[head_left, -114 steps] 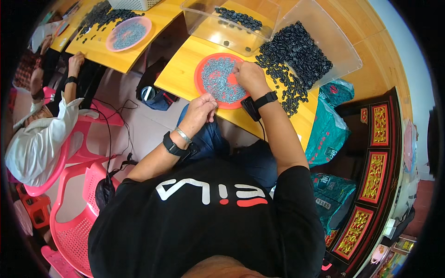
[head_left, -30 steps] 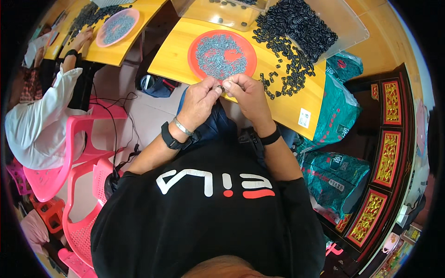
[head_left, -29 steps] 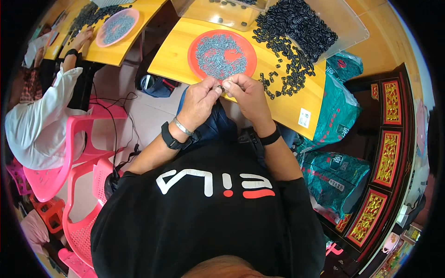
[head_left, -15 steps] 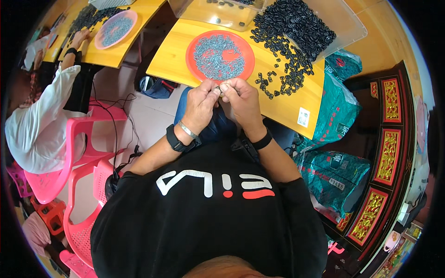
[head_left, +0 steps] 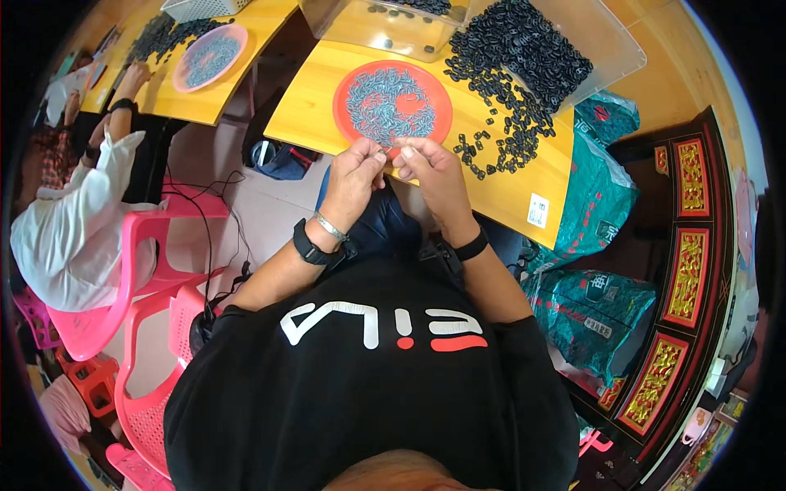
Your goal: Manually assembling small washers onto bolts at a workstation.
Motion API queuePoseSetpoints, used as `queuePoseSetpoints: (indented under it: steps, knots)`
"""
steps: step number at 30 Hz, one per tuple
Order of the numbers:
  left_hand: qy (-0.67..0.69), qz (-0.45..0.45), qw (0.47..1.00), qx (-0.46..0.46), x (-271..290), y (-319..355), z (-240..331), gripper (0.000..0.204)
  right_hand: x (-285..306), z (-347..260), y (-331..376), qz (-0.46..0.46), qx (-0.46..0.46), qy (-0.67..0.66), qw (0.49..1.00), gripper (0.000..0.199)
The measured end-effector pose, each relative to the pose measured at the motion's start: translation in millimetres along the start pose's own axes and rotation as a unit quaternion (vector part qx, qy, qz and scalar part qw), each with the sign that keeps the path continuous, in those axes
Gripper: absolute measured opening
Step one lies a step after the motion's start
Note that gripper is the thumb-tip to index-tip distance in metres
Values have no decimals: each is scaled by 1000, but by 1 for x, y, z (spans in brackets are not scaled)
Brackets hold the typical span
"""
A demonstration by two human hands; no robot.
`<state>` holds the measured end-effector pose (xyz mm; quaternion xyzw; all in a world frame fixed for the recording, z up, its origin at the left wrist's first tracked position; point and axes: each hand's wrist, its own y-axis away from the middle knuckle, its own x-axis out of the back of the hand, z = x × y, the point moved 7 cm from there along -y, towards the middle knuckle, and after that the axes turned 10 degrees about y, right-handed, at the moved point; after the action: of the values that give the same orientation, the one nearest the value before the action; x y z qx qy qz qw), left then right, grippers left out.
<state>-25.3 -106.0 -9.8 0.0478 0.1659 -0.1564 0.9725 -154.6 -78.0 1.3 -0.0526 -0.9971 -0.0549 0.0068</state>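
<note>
Both hands, left and right, pinch one small part below the red tray; tray part-filled, black pile beside it largely unworked.

Small hand-assembly workroom, several people seated at sorting tables.

Yellow wooden tables carry loose heaps of small black ring-shaped parts, a round red tray of small grey pieces, a round pink tray and clear plastic bins. Second person in a white top at the next table. Pink plastic chairs; green printed bulk sacks on the floor; dark carved cabinet with red-and-gold panels.
</note>
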Motion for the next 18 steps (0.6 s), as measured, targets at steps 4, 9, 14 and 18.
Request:
queuePoseSetpoints:
  steps: [4,9,14,18]
  knots:
    - [20,-5,1000,-5,1,-1,1,15,-3,5,3,-10,1,11,1000,17]
    - [6,-20,1000,-8,-3,3,7,14,-12,2,4,-27,15,-2,1000,12]
    - [-106,-17,992,-66,-4,4,13,12,-10,0,5,-28,34,-4,999,10]
    - [-206,-19,970,-131,-11,6,23,11,-5,2,4,-22,38,4,999,9]
